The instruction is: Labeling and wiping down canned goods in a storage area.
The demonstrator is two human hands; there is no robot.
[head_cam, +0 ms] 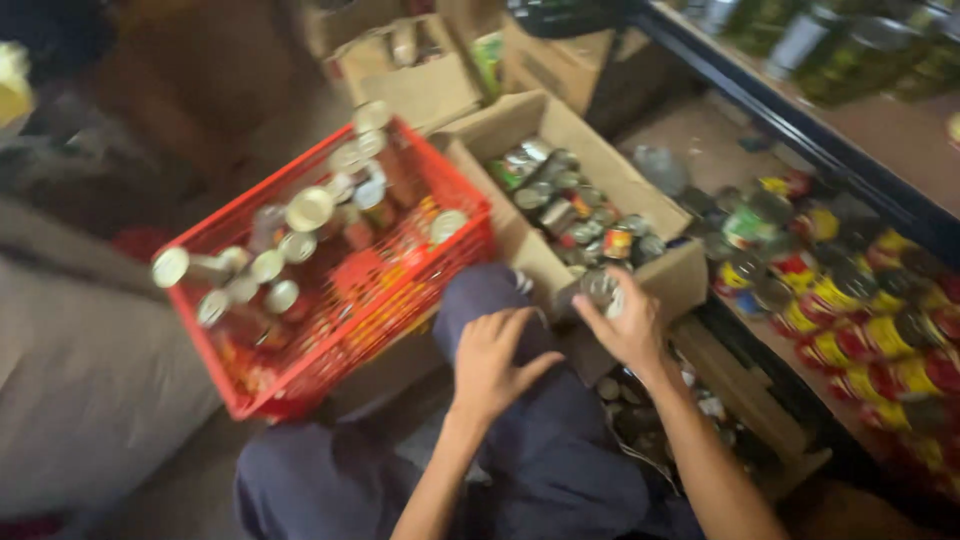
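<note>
My left hand (495,358) rests on my knee in dark blue trousers, fingers spread, holding nothing. My right hand (625,325) is closed around a small metal can (601,288) at the near corner of an open cardboard box (690,272). That box holds several cans with silver lids and coloured labels. Left of it stands a red plastic basket (300,385) filled with several more cans, some lying on their sides. The whole view is blurred by motion.
A low shelf (850,165) on the right carries rows of red and yellow labelled cans (850,310). More cardboard boxes (420,75) stand behind the basket. Loose cans (640,400) lie on the floor under my right forearm. A grey surface (70,380) fills the left.
</note>
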